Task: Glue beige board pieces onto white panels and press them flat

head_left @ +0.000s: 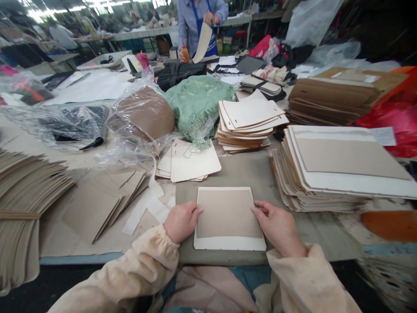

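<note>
Currently we hold one item flat on the grey-green mat [247, 174], our landmark for this entry.

Item: a white-edged card panel [228, 217] with a tan sheet laid on its face, lying at the near middle of the mat. Our left hand [180, 221] rests against its left edge, fingers curled together with the tips on the border; our right hand [280, 228] meets the right edge, thumb and forefinger lightly pinching the upper corner while the other fingers lie folded alongside. We judge the two-sided hold keeps the tan sheet squared on its backing and stops it sliding. Orientation: face up, roughly square, its slightly longer axis running from us away toward the far side of the mat; the bare white strip lies at the near edge.

Right of the mat: a tall stack of like panels [342, 169], within reach. Behind the mat: a fanned stack of slotted white cards [249, 121] and a few loose ones [192, 163]. Left of the mat: brown card sheets [104, 200] and a larger fanned heap [26, 187].

Far beyond the mat, another person [198, 17] in a blue apron handles a pale sheet.
</note>
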Motion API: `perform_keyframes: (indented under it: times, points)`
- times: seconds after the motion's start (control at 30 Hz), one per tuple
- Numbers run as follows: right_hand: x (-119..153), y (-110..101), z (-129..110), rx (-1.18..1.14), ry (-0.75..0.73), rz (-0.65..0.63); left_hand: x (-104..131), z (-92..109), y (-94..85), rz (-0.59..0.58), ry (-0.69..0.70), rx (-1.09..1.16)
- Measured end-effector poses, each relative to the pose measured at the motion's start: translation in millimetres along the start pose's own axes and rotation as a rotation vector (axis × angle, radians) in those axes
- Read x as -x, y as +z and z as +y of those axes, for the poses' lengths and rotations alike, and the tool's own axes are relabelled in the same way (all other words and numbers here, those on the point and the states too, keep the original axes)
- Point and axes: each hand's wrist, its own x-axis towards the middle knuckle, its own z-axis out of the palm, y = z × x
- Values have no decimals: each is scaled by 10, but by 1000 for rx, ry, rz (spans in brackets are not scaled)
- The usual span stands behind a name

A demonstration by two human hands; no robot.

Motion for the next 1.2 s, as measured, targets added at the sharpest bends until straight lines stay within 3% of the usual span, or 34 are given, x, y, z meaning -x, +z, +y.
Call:
perform_keyframes:
  times: [0.63,0.77,0.97,1.2]
  points:
    - [-66,52,2,-36,95,-110,-66,11,-83,-41,-101,81]
    - [-46,84,51,-131,50,-105,-86,23,-69,-44,-101,60]
    - [-43,84,88,-89,-65,-18,-103,22,-50,-45,-102,30]
    - [-25,25,71,-78,-125,-94,-113,25,-57,-50,-108,15]
